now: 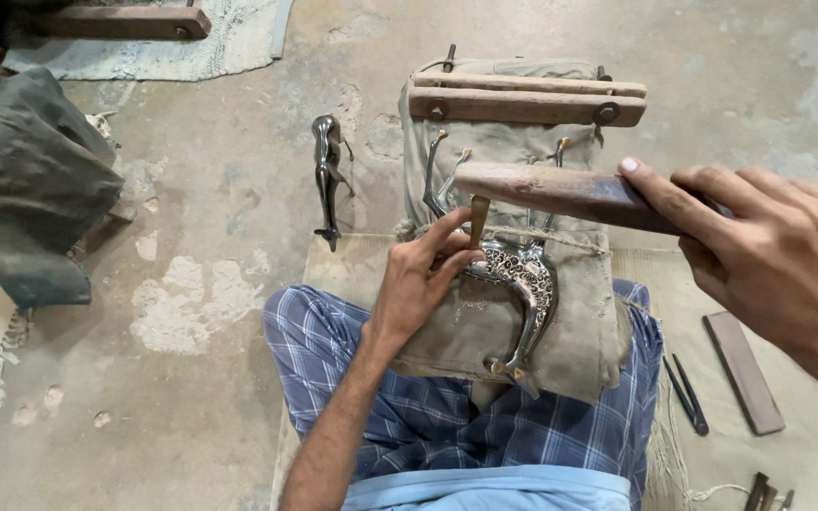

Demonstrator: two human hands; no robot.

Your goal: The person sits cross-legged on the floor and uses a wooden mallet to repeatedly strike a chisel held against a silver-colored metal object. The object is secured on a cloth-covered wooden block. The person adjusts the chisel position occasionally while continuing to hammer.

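Observation:
A shiny metal animal figure point(520, 284) with a patterned body lies on a cloth-covered block point(579, 322) resting on my lap. My left hand point(418, 279) pinches a small chisel point(477, 220) upright, its tip on the figure. My right hand point(778, 251) grips the handle of a wooden mallet point(551, 189), held level just above the chisel's top. The block's far end is clamped between two wooden bars point(523, 99) with bolts.
A second, darker metal animal figure point(328, 175) lies on the concrete floor to the left. A flat sharpening stone point(742, 371) and dark pointed tools point(686, 393) lie on the mat at right. A grey bundle of cloth point(21, 180) sits far left.

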